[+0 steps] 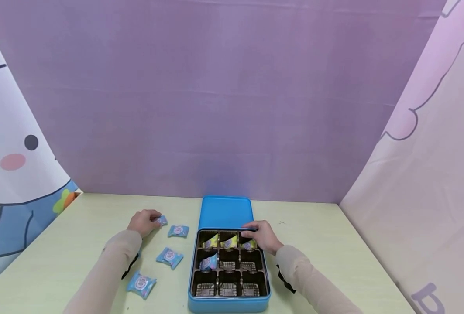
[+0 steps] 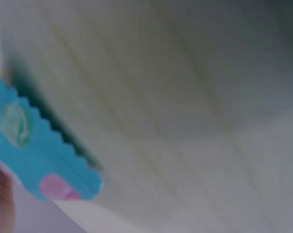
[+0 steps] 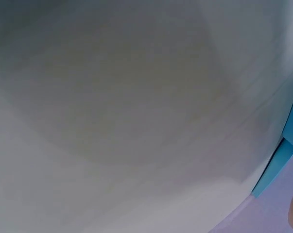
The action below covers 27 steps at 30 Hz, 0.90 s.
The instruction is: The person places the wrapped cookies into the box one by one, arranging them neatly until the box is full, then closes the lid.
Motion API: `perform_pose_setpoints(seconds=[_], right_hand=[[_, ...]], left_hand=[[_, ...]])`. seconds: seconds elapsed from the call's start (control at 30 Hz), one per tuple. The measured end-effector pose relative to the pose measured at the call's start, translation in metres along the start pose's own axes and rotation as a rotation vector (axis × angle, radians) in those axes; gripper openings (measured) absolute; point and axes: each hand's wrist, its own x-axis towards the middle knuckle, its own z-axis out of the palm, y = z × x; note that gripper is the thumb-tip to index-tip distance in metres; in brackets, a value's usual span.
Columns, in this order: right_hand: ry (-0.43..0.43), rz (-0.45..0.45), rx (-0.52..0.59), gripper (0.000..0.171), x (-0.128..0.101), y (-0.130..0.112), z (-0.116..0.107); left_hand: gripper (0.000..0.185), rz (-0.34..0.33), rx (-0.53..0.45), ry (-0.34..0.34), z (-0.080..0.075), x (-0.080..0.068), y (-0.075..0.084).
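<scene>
left hand (image 1: pixel 143 221) grips blue packet (image 1: pixel 160 220) on table (image 1: pixel 78 244) | right hand (image 1: pixel 264 236) curls over packet (image 1: pixel 249 245) in tin (image 1: pixel 228 305) top-right cell

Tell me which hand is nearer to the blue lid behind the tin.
Right. The right hand rests at the tin's back row, just below the blue lid; the left hand grips a candy packet farther left.

Blue tin (image 1: pixel 228 304) with brown tray (image 1: pixel 228 279); blue-and-pink packets (image 1: pixel 170 257); pale green table (image 1: pixel 326 235); purple backdrop (image 1: pixel 224 96)
</scene>
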Motion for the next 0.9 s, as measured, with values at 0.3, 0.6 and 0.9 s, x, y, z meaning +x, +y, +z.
perform_pose_setpoints(seconds=[0.3,0.6,0.9], right_hand=[[0.002,0.0,-0.009,0.026,0.001,-0.001,0.001],[0.011,-0.001,-0.001,0.026,0.0,-0.002,-0.001],[-0.001,-0.01,0.01,0.028,-0.002,0.0,-0.001]], left_hand=[[0.033,0.022,-0.004,-0.004,-0.005,0.003,0.002],[0.033,0.046,-0.013,-0.02,-0.009,0.007,0.011],[0.035,0.078,-0.038,-0.012,-0.012,0.003,0.018]])
